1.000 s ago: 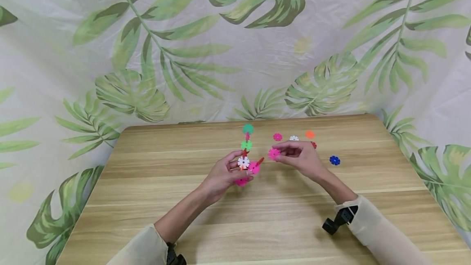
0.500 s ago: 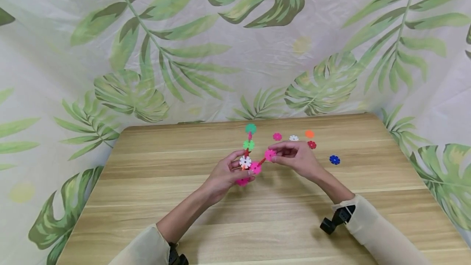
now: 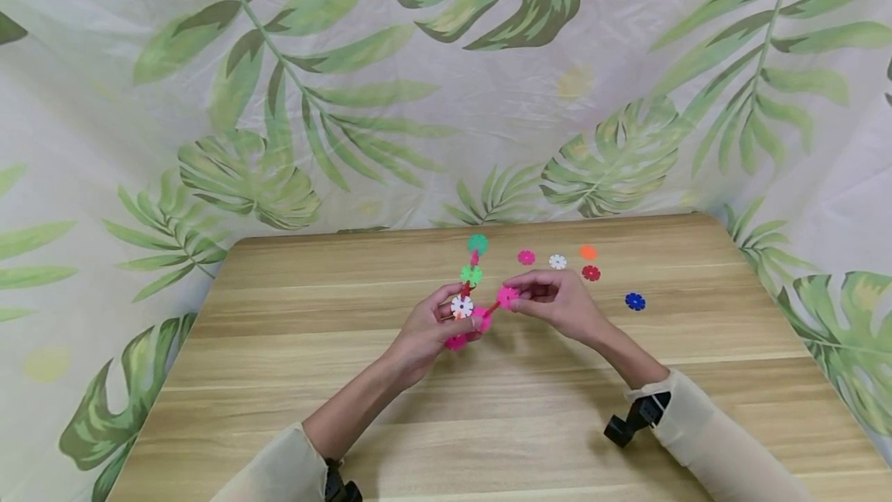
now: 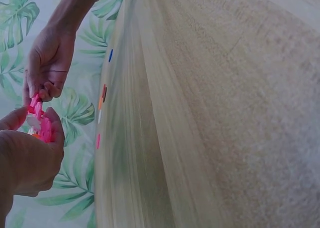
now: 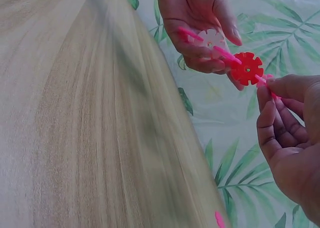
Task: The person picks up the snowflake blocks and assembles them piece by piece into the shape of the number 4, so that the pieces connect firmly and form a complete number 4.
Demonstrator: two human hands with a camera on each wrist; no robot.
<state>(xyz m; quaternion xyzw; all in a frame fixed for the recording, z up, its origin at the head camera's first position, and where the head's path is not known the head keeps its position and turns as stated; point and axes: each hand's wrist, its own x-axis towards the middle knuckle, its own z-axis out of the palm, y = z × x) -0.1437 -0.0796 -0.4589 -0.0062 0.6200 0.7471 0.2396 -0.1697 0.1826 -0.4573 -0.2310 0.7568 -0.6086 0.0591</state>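
My left hand (image 3: 425,334) grips a chain of notched plastic discs. From it rise a white disc (image 3: 461,306), a light green disc (image 3: 471,276) and, at the far end, a teal disc (image 3: 477,244), with red and pink discs seen edge-on between them. Pink discs show around the left thumb. A red disc (image 5: 247,69) faces the right wrist camera and sticks out toward my right hand (image 3: 563,304). Between thumb and fingertips the right hand pinches a pink disc (image 3: 507,297), which meets the red one at its edge. The left fingers partly hide the chain's lower discs.
On the wooden table (image 3: 279,316), beyond and right of my right hand, lie loose discs: pink (image 3: 526,257), white (image 3: 557,262), orange (image 3: 588,252), dark red (image 3: 591,273) and blue (image 3: 635,301). A leaf-patterned cloth (image 3: 390,115) hangs behind the table's far edge.
My right hand has moved left with its pink disc, from a gap beside the red disc to meeting it. The left hand stays nearly still; the chain's upper end has tilted slightly right.
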